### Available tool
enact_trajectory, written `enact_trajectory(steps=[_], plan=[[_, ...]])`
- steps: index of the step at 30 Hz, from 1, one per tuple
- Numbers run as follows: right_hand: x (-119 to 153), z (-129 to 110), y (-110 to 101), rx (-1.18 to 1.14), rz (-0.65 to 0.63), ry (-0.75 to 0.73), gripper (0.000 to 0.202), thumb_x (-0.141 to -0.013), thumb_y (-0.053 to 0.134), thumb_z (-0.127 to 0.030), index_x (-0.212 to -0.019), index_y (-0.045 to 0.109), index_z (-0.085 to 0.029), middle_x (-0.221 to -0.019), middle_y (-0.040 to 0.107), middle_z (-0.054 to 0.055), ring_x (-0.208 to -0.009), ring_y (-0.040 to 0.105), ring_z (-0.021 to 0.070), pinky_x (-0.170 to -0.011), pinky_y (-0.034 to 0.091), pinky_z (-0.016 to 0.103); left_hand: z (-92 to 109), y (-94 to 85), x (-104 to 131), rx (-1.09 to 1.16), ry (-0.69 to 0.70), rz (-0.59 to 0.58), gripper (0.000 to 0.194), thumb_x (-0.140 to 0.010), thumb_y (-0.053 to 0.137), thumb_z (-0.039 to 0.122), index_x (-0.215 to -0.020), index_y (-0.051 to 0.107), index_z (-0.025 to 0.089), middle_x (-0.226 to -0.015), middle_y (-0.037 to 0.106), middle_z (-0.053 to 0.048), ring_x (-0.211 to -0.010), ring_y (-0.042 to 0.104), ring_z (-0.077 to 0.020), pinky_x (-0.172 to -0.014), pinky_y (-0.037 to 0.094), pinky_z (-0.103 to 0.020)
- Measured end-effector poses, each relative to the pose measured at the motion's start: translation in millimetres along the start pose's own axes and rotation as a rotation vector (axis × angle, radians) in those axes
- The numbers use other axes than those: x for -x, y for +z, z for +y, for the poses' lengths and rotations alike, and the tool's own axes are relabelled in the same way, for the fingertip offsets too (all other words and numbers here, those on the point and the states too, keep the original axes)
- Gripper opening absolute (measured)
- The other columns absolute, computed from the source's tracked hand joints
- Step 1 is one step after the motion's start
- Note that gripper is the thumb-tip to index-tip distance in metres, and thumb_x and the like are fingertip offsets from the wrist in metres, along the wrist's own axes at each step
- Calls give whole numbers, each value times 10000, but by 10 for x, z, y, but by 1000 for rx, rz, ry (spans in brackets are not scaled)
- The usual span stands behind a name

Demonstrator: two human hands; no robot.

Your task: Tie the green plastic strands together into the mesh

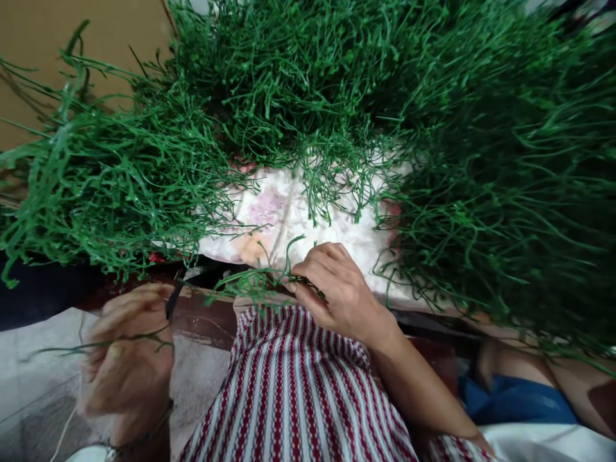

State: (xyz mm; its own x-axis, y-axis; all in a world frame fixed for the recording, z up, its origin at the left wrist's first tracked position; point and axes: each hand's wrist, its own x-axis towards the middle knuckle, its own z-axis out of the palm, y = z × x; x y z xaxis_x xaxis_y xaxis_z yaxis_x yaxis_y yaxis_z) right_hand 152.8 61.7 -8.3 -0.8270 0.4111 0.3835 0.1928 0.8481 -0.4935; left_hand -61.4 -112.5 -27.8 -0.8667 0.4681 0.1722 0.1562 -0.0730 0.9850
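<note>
My right hand (339, 292), near the table edge above my lap, is closed on a small bunch of thin green branching stems (255, 282). The bunch points left out of the fingers. To the left and lower, my left hand (128, 366) has its thumb against the fingers. A single green stem (139, 337) passes through them, sticking out on both sides; the hand is slightly blurred. Beyond the hands, a loose heap of similar green stems (125, 179) lies at the left.
Large piles of green stems (308, 77) cover the back and the right side (510, 212). Beneath them lies a white flowered cloth (283, 212). A brown board (106, 32) stands at the back left. Another person's bare leg and blue clothing (522, 398) show at the lower right.
</note>
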Motion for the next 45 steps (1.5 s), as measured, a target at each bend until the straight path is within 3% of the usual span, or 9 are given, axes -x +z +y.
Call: enact_trajectory(steps=[3, 6, 12, 15, 17, 20, 27, 33, 45], plan=[[34, 21, -15, 90, -46, 53, 128, -870, 487, -220, -826, 580, -144, -773, 590, 59, -743, 464, 179, -741, 346, 336, -175, -6, 171, 76, -345, -231, 204, -692, 622, 376, -801, 650, 205, -712, 582, -17, -651, 528, -162, -611, 446, -301], [55, 24, 0, 193, -99, 124, 145, -872, 482, -228, -819, 590, -147, -772, 600, 61, -747, 463, 190, -743, 334, 333, -399, 53, 337, 77, -804, -636, 377, -743, 612, 476, -832, 687, 118, -613, 599, -59, -554, 518, -159, -534, 419, -285], [80, -7, 78, 313, -134, 241, 149, -868, 484, -248, -801, 584, -160, -757, 604, 54, -724, 483, 203, -693, 305, 324, -413, 174, 558, 530, -1159, -666, 739, -737, 396, 730, -1002, 670, 98, -836, 651, -140, -794, 592, -238, -791, 460, -386], [74, -34, 120, 315, -152, 245, 139, -866, 489, -243, -792, 576, -165, -749, 601, 46, -706, 500, 198, -681, 299, 319, -259, 128, 503, 669, -936, -693, 810, -679, 284, 823, -1129, 620, 239, -947, 665, -102, -789, 606, -235, -835, 470, -458], [66, -53, 147, 307, -161, 247, 139, -871, 482, -241, -796, 572, -166, -749, 598, 40, -696, 508, 192, -680, 298, 318, -161, 100, 404, 722, -674, -497, 722, -703, 230, 815, -1231, 498, 402, -1025, 658, -2, -799, 606, -182, -822, 504, -412], [53, -86, 185, 294, -177, 236, 143, -879, 469, -238, -801, 566, -168, -749, 593, 34, -682, 513, 183, -674, 300, 318, -22, 136, 271, 522, -335, -292, 569, -787, 318, 697, -1250, 466, 403, -1155, 603, 38, -916, 580, -144, -878, 500, -336], [13, -173, 240, 178, -204, 108, 104, -864, 479, -187, -814, 562, -149, -757, 592, 34, -656, 510, 160, -673, 341, 308, 77, 706, 229, -492, 534, -699, 298, -793, 535, 108, -1071, 596, 196, -1053, 633, -69, -1068, 542, -226, -1004, 389, -453], [63, -86, 88, -51, -210, 118, 139, -878, 490, -216, -964, 560, -132, -848, 613, 67, -799, 554, 178, -782, 422, 322, -85, 914, 216, -390, 401, -803, 143, -835, 460, 72, -886, 561, 159, -815, 584, -33, -796, 556, -137, -730, 462, -267], [191, 129, 14, -233, -31, 37, 180, -879, 507, -202, -1027, 578, -129, -967, 620, 95, -974, 545, 175, -867, 463, 338, 99, 994, 174, -264, 252, -922, 102, -841, 505, 137, -864, 603, 155, -744, 554, -7, -702, 529, -110, -630, 410, -225]])
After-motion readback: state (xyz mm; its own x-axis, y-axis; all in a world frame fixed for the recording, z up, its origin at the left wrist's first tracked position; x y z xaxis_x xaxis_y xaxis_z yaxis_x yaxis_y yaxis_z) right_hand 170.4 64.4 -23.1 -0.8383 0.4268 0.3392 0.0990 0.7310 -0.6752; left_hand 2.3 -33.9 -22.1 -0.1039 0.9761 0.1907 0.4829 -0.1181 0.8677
